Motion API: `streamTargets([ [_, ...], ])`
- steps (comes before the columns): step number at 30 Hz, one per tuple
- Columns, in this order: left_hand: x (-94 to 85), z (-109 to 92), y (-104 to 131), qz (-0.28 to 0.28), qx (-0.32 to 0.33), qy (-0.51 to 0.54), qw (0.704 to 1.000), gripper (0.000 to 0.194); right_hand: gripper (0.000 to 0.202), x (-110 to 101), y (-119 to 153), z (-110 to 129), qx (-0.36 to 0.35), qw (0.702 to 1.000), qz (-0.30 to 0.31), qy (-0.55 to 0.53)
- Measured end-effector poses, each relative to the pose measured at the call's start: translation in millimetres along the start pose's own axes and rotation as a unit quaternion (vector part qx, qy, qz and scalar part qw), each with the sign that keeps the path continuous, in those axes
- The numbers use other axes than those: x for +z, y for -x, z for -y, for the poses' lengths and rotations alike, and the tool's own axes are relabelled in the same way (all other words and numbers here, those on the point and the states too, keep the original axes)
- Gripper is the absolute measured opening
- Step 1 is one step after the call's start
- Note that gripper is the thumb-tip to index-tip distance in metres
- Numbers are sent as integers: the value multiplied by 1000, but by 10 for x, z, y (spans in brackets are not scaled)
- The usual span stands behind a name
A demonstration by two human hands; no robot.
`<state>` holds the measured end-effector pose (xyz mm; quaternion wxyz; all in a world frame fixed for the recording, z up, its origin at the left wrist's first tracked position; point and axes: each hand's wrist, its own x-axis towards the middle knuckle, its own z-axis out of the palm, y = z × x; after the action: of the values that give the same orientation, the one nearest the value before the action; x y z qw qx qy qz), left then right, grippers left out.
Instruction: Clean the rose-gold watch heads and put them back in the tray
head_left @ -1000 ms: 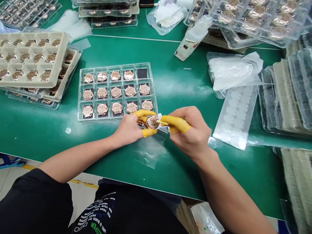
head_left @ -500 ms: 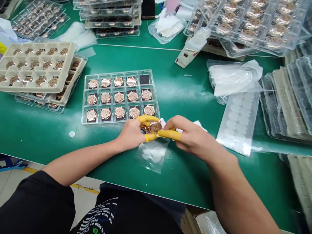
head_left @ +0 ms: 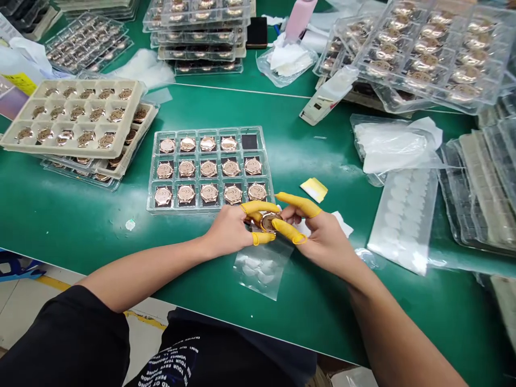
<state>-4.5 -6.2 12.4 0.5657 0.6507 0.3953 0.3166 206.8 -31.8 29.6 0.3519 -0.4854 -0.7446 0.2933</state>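
Observation:
A rose-gold watch case [head_left: 270,221], its engraved back facing up, is held by its edges between the yellow-covered fingertips of my left hand [head_left: 237,226]. My right hand [head_left: 312,223] meets it from the other side: the thumb presses on the back and the index finger stretches out above. Just beyond is a clear tray [head_left: 151,183] of similar watch cases, with one bare black pocket [head_left: 249,142] at its far right corner. Beneath the hands lies a small clear bag [head_left: 260,271] of white round pieces. A white sheet [head_left: 342,223] is partly hidden by my right hand.
A yellow-and-white folded piece [head_left: 314,190] lies beyond my right hand. Stacked trays of watch cases stand left [head_left: 72,115], at the back [head_left: 197,37] and back right [head_left: 427,59]. On the right are a sheet of white discs [head_left: 403,215] and stacked trays [head_left: 479,188].
The white piece at my right fingers is gone from there, and a yellow-and-white piece now lies on the table beyond. My right index finger has straightened. The view has shifted slightly.

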Motion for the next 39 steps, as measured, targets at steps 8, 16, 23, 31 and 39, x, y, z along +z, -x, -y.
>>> streamTargets([
  [8,5,-45,-2,-4,-63,47,997,67,25,-145,-955,-328,45,993,-112,-5],
  [16,-6,-50,-4,20,-61,58,996,54,31,105,-2068,-734,-55,974,-45,216],
  [23,13,-28,0,22,-53,36,998,44,17,498,-2075,-574,-93,955,-52,277],
  [31,12,-60,6,25,-53,30,998,39,12,617,-2090,-454,-2,980,15,200],
  [39,-14,-71,8,27,-46,1,999,41,10,704,-2139,-380,18,972,0,235],
])
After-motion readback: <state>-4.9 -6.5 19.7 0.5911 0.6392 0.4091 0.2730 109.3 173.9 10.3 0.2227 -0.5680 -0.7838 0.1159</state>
